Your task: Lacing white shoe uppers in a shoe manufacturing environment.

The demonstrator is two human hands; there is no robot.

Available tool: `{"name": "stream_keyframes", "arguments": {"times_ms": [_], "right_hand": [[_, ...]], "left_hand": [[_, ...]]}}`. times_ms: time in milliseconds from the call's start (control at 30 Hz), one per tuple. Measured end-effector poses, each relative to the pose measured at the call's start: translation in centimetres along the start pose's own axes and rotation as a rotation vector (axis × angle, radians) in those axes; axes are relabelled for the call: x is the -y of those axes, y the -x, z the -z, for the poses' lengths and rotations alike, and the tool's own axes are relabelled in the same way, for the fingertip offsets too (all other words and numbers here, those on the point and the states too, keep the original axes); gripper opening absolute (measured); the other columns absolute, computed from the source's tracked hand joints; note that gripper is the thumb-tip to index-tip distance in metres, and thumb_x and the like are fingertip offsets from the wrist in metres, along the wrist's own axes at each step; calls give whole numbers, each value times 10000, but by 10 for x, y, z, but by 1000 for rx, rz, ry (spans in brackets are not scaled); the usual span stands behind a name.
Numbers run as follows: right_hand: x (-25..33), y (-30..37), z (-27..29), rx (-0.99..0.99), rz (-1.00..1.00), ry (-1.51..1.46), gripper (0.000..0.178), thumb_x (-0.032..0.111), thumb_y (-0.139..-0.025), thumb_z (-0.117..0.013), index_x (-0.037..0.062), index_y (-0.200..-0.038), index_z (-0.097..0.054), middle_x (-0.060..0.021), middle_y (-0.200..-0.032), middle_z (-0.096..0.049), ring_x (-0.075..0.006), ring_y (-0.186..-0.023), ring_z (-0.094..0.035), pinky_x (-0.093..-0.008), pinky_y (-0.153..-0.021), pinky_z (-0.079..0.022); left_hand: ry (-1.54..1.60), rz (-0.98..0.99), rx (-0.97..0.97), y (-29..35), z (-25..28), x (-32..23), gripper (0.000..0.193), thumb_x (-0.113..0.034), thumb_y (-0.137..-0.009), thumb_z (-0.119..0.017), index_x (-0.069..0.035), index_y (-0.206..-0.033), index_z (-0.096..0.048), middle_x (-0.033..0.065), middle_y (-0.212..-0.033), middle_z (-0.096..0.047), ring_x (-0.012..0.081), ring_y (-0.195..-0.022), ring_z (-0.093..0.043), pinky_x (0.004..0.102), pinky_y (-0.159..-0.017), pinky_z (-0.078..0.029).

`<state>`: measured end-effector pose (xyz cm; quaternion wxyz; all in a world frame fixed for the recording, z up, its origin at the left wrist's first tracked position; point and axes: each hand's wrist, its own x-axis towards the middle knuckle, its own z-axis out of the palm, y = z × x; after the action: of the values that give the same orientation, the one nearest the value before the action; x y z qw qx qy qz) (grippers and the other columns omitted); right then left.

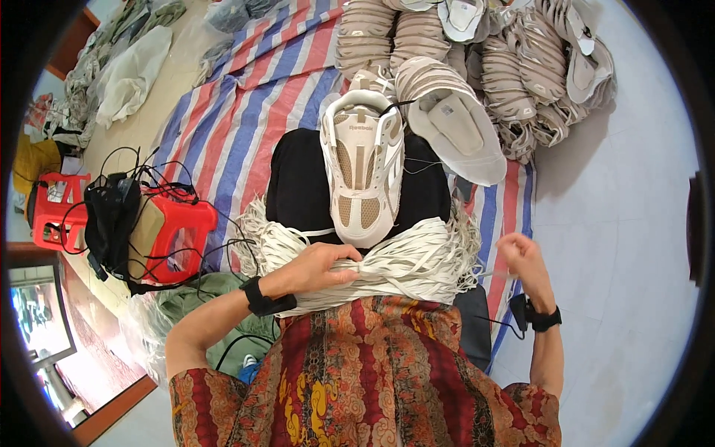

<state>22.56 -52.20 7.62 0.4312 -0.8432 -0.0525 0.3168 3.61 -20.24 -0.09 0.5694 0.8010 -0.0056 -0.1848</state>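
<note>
A bundle of white shoelaces (417,257) lies across my lap. My left hand (328,267) rests on its middle, thumb and fingers closed around some of the strands. Out to the right, above the pale floor, my right hand (526,262) is raised with its fingers curled in; it is slightly blurred and whatever it may hold does not show clearly. A beige and white sneaker (361,167), without laces in its front eyelets, lies on my black-clad legs, toe toward me. Beyond it to the right a second beige shoe upper (456,123) lies with its pale insole side up.
Stacks of nested beige shoe uppers (521,74) stand at the far right on a striped plastic sheet (246,97). To the left are red plastic stools (179,231) with a black bag and tangled black cables (112,216). Green cloth (216,313) lies near my left elbow.
</note>
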Motion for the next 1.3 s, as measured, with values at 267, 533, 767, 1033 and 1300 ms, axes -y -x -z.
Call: {"name": "stream_keyframes", "arguments": {"times_ms": [267,533,767,1033,1300], "right_hand": [[78,-3,-37,411,132,-133,70,108,-822,-570,45,-851,-572,53,-682,-497,-10,-550,-415,-168,-471,-336],[147,9,-64,478,750,9,139,-19,-755,-623,16,-884,-585,-24,-858,-535,-73,-721,-498,-195,-583,-398],[80,-46,-22,91,959,264,198,-74,-702,-551,17,-867,-614,-46,-767,-545,-116,-626,-519,-222,-533,-408],[18,-114,-28,-181,878,655,210,-32,-688,-569,12,-892,-593,-94,-902,-577,-240,-749,-575,-319,-637,-453],[12,-105,-134,355,213,-712,139,43,-856,-483,-45,-943,-546,-97,-837,-589,-142,-677,-600,-242,-634,-519]], "left_hand": [[-402,-361,-190,-6,19,-25,324,-148,-768,-627,-38,-1064,-554,112,-1037,-542,273,-961,-522,362,-825,-412],[691,-350,120,-39,25,-117,409,-232,-924,-453,-21,-1267,-382,61,-886,-563,102,-748,-529,282,-755,-441],[421,-24,-71,-5,24,-73,244,-188,-925,-453,-3,-923,-612,-49,-537,-422,28,-488,-378,181,-454,-305],[279,72,-132,-4,16,-55,211,-167,-908,-477,-13,-832,-601,-29,-552,-501,18,-484,-432,188,-423,-334],[376,16,-331,-44,23,-61,197,-137,-886,-484,-9,-764,-571,-10,-577,-516,47,-496,-469,192,-445,-365]]}}
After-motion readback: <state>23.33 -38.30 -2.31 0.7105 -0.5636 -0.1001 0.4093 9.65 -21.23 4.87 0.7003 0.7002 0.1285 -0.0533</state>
